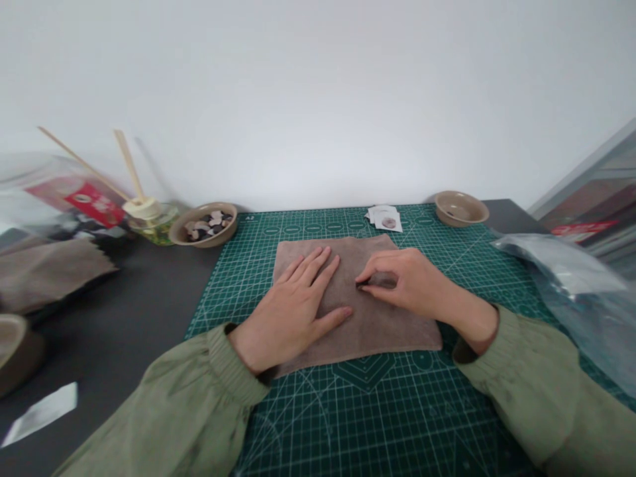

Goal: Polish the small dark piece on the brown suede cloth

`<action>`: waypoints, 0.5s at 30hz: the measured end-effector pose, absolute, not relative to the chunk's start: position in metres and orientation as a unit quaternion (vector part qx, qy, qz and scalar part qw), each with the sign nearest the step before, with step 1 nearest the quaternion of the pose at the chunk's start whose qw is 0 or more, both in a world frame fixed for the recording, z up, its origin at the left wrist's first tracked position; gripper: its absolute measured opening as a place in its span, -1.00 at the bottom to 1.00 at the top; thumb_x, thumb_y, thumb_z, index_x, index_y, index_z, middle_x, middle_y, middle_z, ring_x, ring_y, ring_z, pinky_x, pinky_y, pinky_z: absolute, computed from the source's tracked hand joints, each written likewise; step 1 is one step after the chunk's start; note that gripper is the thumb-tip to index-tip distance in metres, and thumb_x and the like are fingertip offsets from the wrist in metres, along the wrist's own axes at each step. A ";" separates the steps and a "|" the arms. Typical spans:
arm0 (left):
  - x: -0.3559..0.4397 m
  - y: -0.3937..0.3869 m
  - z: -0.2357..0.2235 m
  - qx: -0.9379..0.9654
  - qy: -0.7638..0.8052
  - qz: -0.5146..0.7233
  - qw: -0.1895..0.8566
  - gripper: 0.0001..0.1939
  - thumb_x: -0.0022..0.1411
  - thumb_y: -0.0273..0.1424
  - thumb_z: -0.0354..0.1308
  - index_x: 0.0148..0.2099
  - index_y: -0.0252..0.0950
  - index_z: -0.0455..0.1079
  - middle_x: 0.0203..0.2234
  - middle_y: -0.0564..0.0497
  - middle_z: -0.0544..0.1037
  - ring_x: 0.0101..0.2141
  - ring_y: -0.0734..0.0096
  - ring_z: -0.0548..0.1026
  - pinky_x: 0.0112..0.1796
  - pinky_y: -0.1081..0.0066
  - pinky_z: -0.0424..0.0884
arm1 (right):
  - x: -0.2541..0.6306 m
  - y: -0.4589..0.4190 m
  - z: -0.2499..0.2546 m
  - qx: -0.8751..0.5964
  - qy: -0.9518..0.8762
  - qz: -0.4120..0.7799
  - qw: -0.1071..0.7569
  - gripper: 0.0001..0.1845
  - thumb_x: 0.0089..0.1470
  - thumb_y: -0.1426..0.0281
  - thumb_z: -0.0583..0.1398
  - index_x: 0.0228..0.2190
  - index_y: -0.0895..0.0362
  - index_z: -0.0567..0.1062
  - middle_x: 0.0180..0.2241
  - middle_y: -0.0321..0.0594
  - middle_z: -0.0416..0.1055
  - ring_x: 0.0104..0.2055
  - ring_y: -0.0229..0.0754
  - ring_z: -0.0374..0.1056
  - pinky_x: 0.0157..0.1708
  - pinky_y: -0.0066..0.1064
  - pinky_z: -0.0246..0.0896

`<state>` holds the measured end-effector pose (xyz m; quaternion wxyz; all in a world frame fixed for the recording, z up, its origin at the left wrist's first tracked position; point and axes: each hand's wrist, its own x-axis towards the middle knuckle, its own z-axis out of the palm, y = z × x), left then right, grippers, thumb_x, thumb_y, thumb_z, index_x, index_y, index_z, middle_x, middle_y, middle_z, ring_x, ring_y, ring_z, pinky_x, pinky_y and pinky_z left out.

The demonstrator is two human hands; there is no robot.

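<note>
A brown cloth (pixel 382 331) lies spread on the green cutting mat (pixel 368 417). My left hand (pixel 298 311) rests flat on the left part of the cloth, its fingers spread and thumb pointing right. To the right of it, my right hand (pixel 410 281) pinches a small dark piece (pixel 363 283) between thumb and forefinger, at the cloth's surface. How much of the piece is covered by the fingertips I cannot tell, nor its exact kind.
A brown bowl (pixel 181 232) of dark and pale pieces stands back left, beside a reed diffuser (pixel 154 218). White cards (pixel 385 217) and another bowl (pixel 461 209) sit at the back. Clear plastic bag (pixel 571 278) at right; folded cloth (pixel 50 268) and white paper (pixel 42 414) at left.
</note>
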<state>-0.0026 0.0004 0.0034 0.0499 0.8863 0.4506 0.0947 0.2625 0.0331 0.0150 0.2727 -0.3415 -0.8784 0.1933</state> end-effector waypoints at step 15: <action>-0.003 0.002 0.001 0.889 0.443 0.105 0.043 -0.05 0.50 0.18 0.04 0.63 -0.37 0.03 0.60 -0.24 0.02 0.57 -0.01 0.01 0.52 -0.05 0.03 | 0.264 0.035 0.013 -0.330 -0.888 0.167 0.275 -0.90 0.29 0.46 0.39 -0.18 0.07 0.75 -0.16 -0.26 0.70 -0.15 -0.18 0.62 -0.10 -0.35 0.43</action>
